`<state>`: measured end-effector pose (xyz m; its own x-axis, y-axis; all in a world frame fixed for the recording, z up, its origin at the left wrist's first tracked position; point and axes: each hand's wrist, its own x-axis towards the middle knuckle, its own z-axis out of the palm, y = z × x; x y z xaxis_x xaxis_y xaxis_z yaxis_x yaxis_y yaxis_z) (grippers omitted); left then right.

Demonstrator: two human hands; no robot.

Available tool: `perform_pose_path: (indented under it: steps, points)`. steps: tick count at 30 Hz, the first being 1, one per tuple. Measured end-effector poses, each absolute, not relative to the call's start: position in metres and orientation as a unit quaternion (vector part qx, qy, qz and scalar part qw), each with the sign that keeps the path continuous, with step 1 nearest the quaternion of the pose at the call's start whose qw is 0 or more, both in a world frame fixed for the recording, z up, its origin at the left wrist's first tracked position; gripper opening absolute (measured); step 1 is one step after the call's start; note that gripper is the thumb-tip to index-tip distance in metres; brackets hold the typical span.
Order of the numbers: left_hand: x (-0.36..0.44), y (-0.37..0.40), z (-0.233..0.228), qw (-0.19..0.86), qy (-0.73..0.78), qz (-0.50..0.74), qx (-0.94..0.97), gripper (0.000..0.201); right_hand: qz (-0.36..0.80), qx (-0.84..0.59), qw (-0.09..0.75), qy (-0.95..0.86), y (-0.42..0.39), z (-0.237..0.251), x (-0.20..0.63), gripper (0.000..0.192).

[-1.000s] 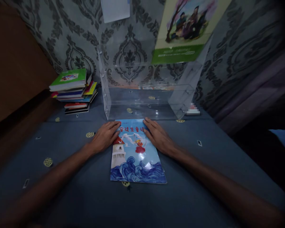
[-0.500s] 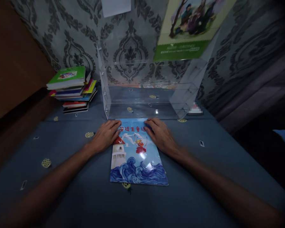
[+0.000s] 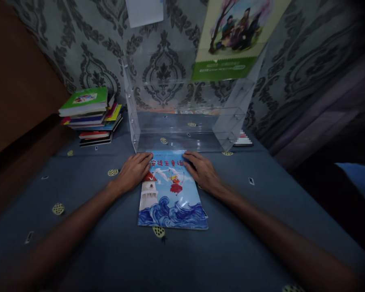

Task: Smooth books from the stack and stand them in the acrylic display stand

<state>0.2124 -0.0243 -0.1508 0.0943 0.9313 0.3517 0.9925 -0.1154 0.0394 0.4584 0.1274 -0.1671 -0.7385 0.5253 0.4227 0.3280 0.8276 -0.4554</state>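
A thin picture book (image 3: 171, 200) with a blue cover, a lighthouse, waves and red characters lies flat on the blue patterned cloth (image 3: 88, 227). My left hand (image 3: 133, 172) grips its upper left edge, fingers on the corner. My right hand (image 3: 202, 172) grips its upper right edge, fingers curled over the top corner. The book's far edge sits just in front of a clear acrylic shelf unit (image 3: 134, 121), which stands against the wall with nothing on its shelves.
A stack of several books (image 3: 89, 115), a green one on top, stands at the back left. A green-bordered poster (image 3: 231, 40) and a white sheet (image 3: 144, 12) hang on the damask wallpaper. Brown wood panel at left; dark area at right.
The book and both hands have slid slightly away from me, towards the acrylic shelf. My right fingers have curled more over the top corner.
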Motion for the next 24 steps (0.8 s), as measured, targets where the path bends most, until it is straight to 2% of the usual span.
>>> perform_pose_path:
  steps: [12, 17, 24]
  points:
    - [0.220, -0.030, -0.148, 0.122, -0.659, -0.144, -0.728, 0.036, 0.185, -0.223, 0.271, -0.918, 0.132, -0.169, 0.458, 0.036]
    - [0.220, -0.031, -0.145, 0.096, -0.659, -0.155, -0.730, 0.035, 0.184, -0.224, 0.268, -0.919, 0.131, -0.167, 0.457, 0.037]
    - [0.219, -0.031, -0.148, 0.101, -0.668, -0.148, -0.722, 0.035, 0.130, -0.229, 0.239, -0.935, 0.115, -0.161, 0.449, 0.038]
